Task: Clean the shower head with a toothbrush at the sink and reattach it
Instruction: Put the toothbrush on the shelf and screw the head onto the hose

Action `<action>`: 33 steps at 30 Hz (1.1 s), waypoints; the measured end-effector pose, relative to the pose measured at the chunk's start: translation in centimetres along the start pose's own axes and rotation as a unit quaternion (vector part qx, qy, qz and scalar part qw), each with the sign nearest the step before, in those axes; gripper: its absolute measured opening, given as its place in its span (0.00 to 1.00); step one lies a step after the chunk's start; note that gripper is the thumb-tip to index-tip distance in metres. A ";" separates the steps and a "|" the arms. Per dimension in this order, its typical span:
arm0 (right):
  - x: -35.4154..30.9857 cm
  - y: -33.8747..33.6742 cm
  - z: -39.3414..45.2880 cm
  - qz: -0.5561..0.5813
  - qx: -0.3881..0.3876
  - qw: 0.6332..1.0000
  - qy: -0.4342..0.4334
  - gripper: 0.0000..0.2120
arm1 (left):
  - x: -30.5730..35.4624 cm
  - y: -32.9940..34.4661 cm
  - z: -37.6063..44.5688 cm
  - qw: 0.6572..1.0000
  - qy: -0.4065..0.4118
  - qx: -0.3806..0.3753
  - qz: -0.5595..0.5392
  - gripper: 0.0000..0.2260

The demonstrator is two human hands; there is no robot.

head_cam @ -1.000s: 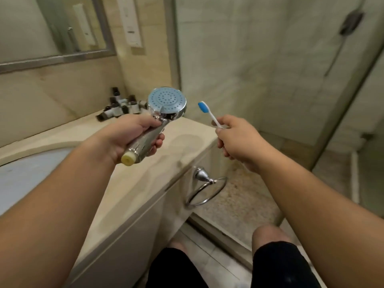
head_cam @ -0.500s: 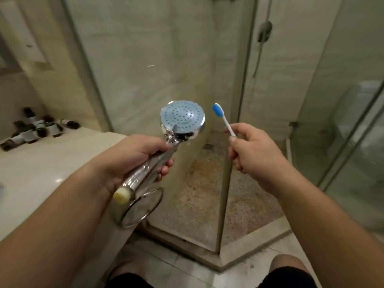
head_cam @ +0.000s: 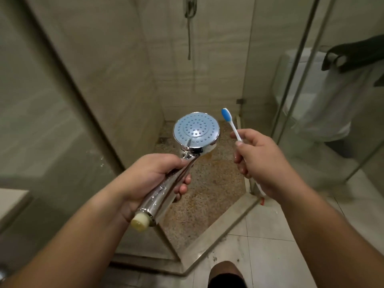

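Note:
My left hand grips the chrome handle of the shower head, whose round blue-grey spray face tilts up toward me; its cream threaded end points down at the lower left. My right hand holds a white toothbrush with blue bristles, head up, a short gap to the right of the spray face. The two do not touch. A dark shower hose hangs loose on the stall's back wall.
I face the open corner shower stall with a speckled floor and raised stone curb. Glass panels stand on the right, with a toilet behind them. The counter edge shows at far left.
The view has swung right from the sink counter to the shower stall. Both hands keep their holds on the shower head and toothbrush, carried along together.

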State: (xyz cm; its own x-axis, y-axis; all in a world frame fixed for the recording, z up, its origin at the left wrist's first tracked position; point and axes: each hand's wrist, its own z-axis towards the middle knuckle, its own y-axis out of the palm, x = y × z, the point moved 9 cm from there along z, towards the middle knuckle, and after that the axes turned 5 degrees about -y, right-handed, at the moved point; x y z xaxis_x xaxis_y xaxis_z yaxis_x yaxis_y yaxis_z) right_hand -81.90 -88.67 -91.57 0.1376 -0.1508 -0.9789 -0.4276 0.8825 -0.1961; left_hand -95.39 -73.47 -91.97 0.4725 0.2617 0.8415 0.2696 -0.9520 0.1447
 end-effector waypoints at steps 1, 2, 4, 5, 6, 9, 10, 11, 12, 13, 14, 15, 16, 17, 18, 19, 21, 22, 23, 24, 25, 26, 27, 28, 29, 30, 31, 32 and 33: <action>0.0 -0.7 0.9 0.002 0.005 1.000 0.007 0.12 | 0.7 0.4 1.0 1.000 -0.008 0.000 -0.003 0.07; -0.1 -1.4 1.8 0.007 0.007 1.000 0.015 0.12 | 1.5 0.8 1.8 1.000 -0.015 0.001 -0.008 0.07; -0.9 -2.5 3.3 0.021 0.008 0.999 0.030 0.11 | 3.5 1.3 2.8 1.000 -0.024 0.009 -0.016 0.06; -1.7 -3.1 3.9 0.024 0.007 0.999 0.036 0.11 | 4.7 1.5 3.0 0.999 -0.027 0.016 -0.019 0.06; -2.7 -3.7 4.5 0.027 0.005 0.999 0.042 0.11 | 6.0 1.8 3.1 0.999 -0.029 0.021 -0.023 0.06; -6.4 -6.0 6.2 0.031 0.001 0.998 0.055 0.11 | 10.3 3.1 2.7 0.998 -0.041 0.023 -0.040 0.05; -7.7 -6.8 6.7 0.030 -0.001 0.998 0.061 0.11 | 12.0 3.6 2.4 0.998 -0.046 0.021 -0.048 0.05; -9.1 -7.7 7.2 0.027 -0.004 0.997 0.067 0.12 | 13.6 4.2 2.1 0.997 -0.048 0.020 -0.052 0.05; -10.3 -8.5 7.5 0.024 -0.008 0.997 0.074 0.12 | 15.1 4.6 1.7 0.997 -0.048 0.022 -0.050 0.05; -11.5 -9.3 7.8 0.017 -0.014 0.996 0.083 0.12 | 16.6 4.9 1.3 0.997 -0.047 0.031 -0.043 0.05; -12.4 -10.0 8.0 0.006 -0.020 0.995 0.093 0.12 | 17.9 5.0 0.9 0.997 -0.044 0.046 -0.033 0.05; -13.2 -10.7 8.1 -0.003 -0.026 0.994 0.101 0.12 | 19.1 5.2 0.6 0.997 -0.039 0.061 -0.023 0.06; -13.7 -11.4 8.0 -0.011 -0.033 0.993 0.109 0.12 | 20.2 5.3 0.3 0.997 -0.033 0.075 -0.014 0.06; -14.1 -12.0 8.0 -0.017 -0.041 0.992 0.114 0.12 | 21.1 5.4 0.1 0.996 -0.026 0.086 -0.007 0.06; -14.3 -12.5 7.9 -0.025 -0.047 0.992 0.118 0.13 | 21.7 5.4 -0.1 0.995 -0.022 0.092 -0.003 0.06; -14.4 -13.1 7.7 -0.032 -0.052 0.991 0.122 0.13 | 22.1 5.5 -0.2 0.995 -0.021 0.094 -0.002 0.05; -14.3 -14.0 7.4 -0.040 -0.066 0.988 0.132 0.13 | 22.3 5.3 -0.3 0.996 -0.029 0.089 -0.009 0.05; -14.1 -14.4 7.2 -0.040 -0.071 0.987 0.141 0.13 | 22.1 5.1 -0.3 0.996 -0.033 0.086 -0.013 0.04; -13.9 -14.6 7.2 -0.038 -0.073 0.985 0.152 0.12 | 21.7 4.8 -0.2 0.996 -0.037 0.084 -0.016 0.04; -13.7 -14.8 7.4 -0.035 -0.074 0.984 0.160 0.12 | 21.2 4.5 0.0 0.996 -0.039 0.083 -0.017 0.04; -13.6 -14.9 7.8 -0.034 -0.072 0.983 0.166 0.11 | 20.6 4.1 0.3 0.996 -0.042 0.082 -0.016 0.05; -13.4 -14.9 8.4 -0.035 -0.067 0.982 0.174 0.10 | 20.0 3.7 0.6 0.996 -0.046 0.080 -0.011 0.05; -13.3 -14.7 9.2 -0.036 -0.064 0.981 0.181 0.09 | 19.3 3.4 0.9 0.996 -0.051 0.076 -0.008 0.05; -13.4 -14.3 10.3 -0.036 -0.066 0.980 0.183 0.09 | 18.6 3.1 1.5 0.996 -0.058 0.071 -0.008 0.06; -13.5 -13.8 11.6 -0.033 -0.069 0.980 0.184 0.08 | 18.0 2.9 2.0 0.996 -0.064 0.065 -0.010 0.06; -13.8 -13.2 13.1 -0.032 -0.071 0.980 0.181 0.09 | 17.4 2.6 2.7 0.995 -0.071 0.063 -0.011 0.06; -14.1 -12.7 14.6 -0.035 -0.073 0.981 0.174 0.09 | 17.0 2.2 3.4 0.995 -0.076 0.062 -0.008 0.06; -14.5 -12.2 16.1 -0.041 -0.074 0.983 0.163 0.09 | 16.8 1.9 4.2 0.995 -0.080 0.061 -0.006 0.07; -14.9 -11.8 17.4 -0.046 -0.073 0.984 0.154 0.09 | 16.9 1.8 5.2 0.995 -0.083 0.057 -0.005 0.07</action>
State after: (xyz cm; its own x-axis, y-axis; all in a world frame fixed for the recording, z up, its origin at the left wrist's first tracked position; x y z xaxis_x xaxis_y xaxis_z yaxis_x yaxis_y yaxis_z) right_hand -63.38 -89.08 -73.71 -0.0858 -0.3751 -0.9230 -0.5530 0.7886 -0.2691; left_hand -82.57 -69.94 -80.20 0.5996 0.3028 0.7408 0.3636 -0.9277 0.0849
